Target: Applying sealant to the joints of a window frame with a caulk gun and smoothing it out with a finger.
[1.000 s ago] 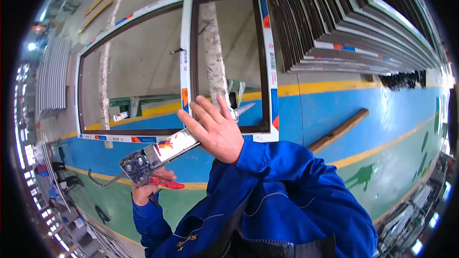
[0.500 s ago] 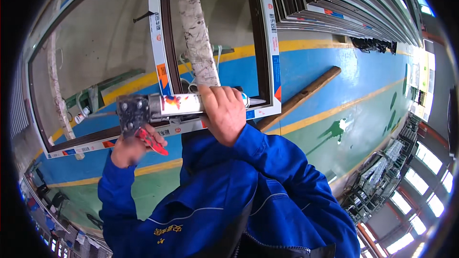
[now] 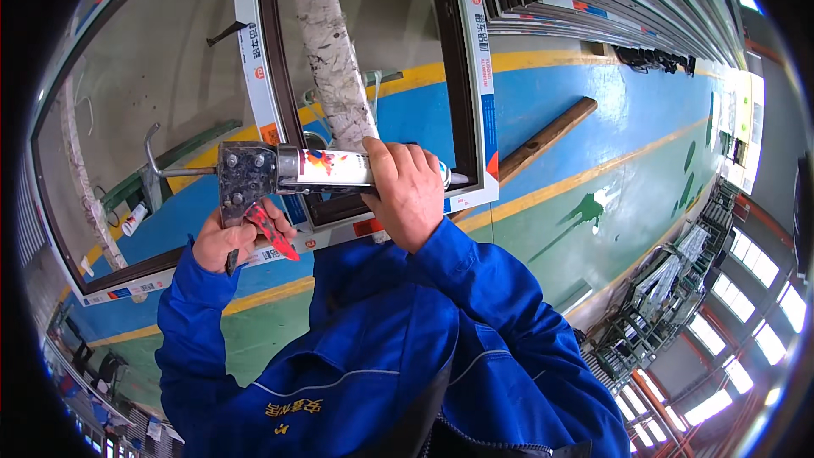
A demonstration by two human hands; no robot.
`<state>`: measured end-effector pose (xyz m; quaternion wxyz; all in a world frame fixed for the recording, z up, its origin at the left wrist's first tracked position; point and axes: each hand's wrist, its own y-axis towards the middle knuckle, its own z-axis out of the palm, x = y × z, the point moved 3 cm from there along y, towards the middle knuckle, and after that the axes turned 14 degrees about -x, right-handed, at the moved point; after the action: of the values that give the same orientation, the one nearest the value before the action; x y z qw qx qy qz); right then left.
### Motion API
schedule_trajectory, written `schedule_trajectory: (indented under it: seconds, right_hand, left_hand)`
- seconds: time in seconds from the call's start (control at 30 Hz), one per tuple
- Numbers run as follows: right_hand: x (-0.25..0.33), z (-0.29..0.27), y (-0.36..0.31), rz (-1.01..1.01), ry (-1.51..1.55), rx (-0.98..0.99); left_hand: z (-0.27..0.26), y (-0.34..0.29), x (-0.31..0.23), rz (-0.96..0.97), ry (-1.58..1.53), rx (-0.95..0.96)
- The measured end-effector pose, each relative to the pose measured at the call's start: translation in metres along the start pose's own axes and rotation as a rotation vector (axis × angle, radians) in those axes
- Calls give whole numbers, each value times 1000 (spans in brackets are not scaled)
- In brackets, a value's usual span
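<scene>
A caulking gun (image 3: pixel 246 176) lies almost level across the near part of a window frame (image 3: pixel 261 76). My left hand (image 3: pixel 222 242) is closed around its handle, beside the red trigger (image 3: pixel 275 237). The hooked metal rod (image 3: pixel 186 171) sticks out behind the gun toward the left. In the gun sits a white sealant tube (image 3: pixel 332 167) with a coloured print. My right hand (image 3: pixel 409 195) wraps round the tube's front end. The dark nozzle (image 3: pixel 461 179) points right, into the near right corner of the frame; whether its tip touches cannot be made out.
A paint-stained beam (image 3: pixel 332 59) runs beneath the frame. Many stacked frame profiles (image 3: pixel 610 0) stand at the far right. A wooden bar (image 3: pixel 547 140) lies on the blue floor right of the frame. A white cylinder (image 3: pixel 134 219) shows at the left, through the frame's opening.
The hooked rod behind the gun has turned into clearer view. My left hand has shifted slightly left and up on the handle. The nozzle stays at the frame's corner.
</scene>
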<state>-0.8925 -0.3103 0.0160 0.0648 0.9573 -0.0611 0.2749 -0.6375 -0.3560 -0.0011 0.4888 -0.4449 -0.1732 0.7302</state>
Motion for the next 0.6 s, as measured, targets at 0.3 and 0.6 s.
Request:
schedule_trajectory:
  seconds: [0.3,0.6]
  right_hand:
    - [-7,7,6,57,-43,50]
    - [-13,10,10,92,-74,114]
  left_hand:
    - [-4,13,-5,-67,41,-126]
    - [3,24,-12,-102,133,-234]
